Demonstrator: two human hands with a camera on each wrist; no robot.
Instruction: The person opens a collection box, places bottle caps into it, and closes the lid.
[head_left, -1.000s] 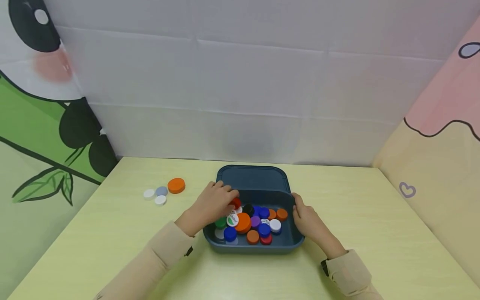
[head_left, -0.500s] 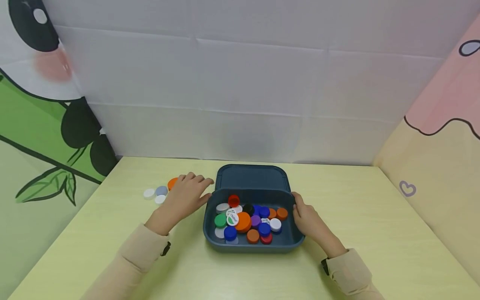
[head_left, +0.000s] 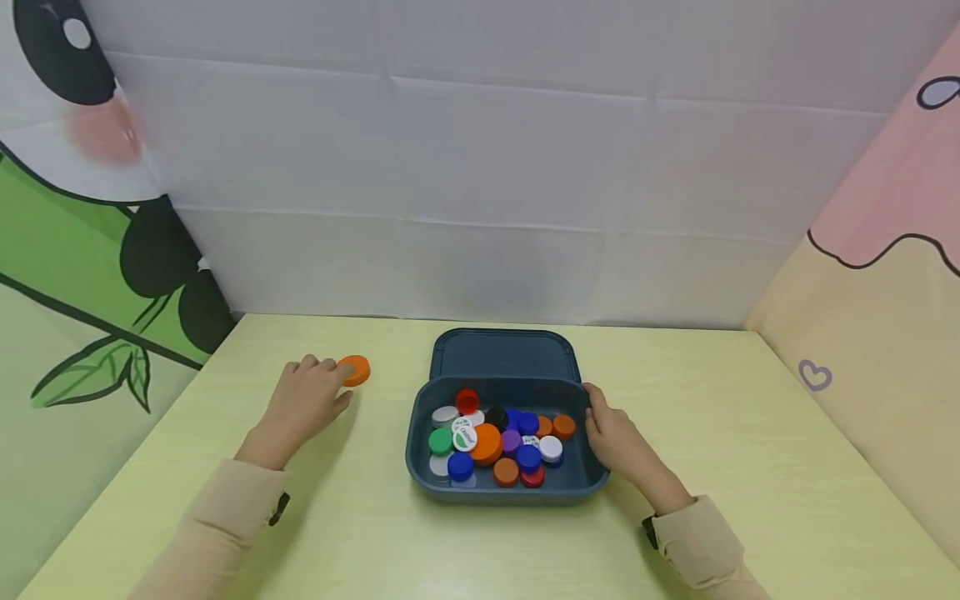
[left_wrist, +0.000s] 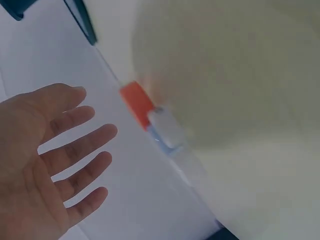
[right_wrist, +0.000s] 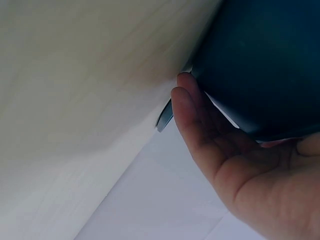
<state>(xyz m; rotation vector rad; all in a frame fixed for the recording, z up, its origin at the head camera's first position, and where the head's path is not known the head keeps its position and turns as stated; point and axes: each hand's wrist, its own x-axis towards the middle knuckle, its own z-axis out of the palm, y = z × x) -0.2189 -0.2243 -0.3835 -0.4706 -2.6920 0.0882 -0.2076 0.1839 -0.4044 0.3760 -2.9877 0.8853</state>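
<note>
My left hand (head_left: 306, 407) hovers over the left of the table with its fingers spread; in the left wrist view its palm holds nothing. By its fingertips lies an orange bottle cap (head_left: 355, 370). White caps (left_wrist: 166, 126) and a light blue cap (left_wrist: 159, 142) lie beside it in the left wrist view, hidden by the hand in the head view. At the box's right side, my right hand (head_left: 621, 440) grips the rim of a dark blue plastic box (head_left: 504, 497). Its fingers (right_wrist: 186, 111) lie along the outer wall. Inside the box are several coloured bottle caps (head_left: 486, 445).
The box's lid (head_left: 504, 353) lies behind it at the back of the pale yellow table (head_left: 750, 433). A white cloth wall (head_left: 495, 167) closes off the far edge, and printed panels stand at both sides.
My left hand has let go of a red cap in the box and moved left to the caps on the table. The right hand has stayed on the box's rim.
</note>
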